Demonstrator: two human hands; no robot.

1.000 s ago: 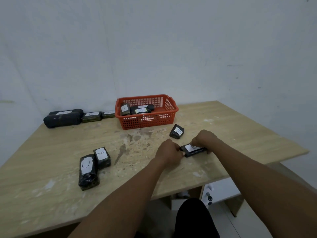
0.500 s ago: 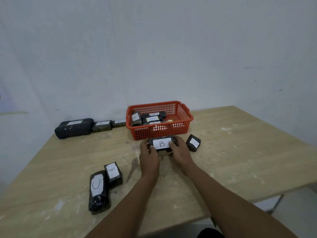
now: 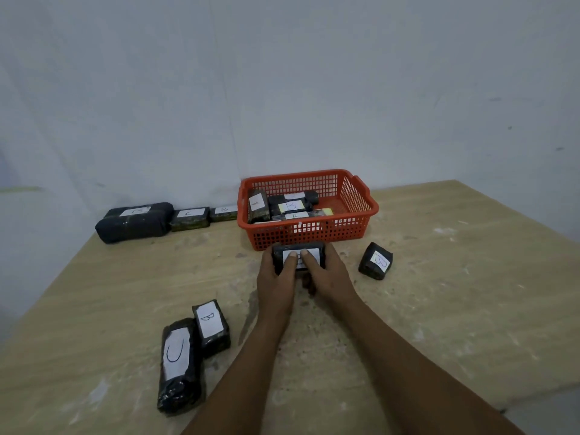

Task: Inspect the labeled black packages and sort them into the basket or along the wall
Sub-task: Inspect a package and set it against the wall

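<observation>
Both hands, left hand [image 3: 276,277] and right hand [image 3: 326,277], grip labeled package [image 3: 298,258], fingers curled round it, thumbs on label, just before the basket [image 3: 361,196]. Label faces up, probably for reading.

White label "B" on the small black package [image 3: 375,261] at right of centre, "B" on the package [image 3: 211,328] at lower left, "C" on the long package [image 3: 179,365] touching it, "C" [image 3: 189,217] and "B" [image 3: 223,213] on packages along the wall at left, basket labels too small to be sure, held package's label covered by thumbs.
</observation>
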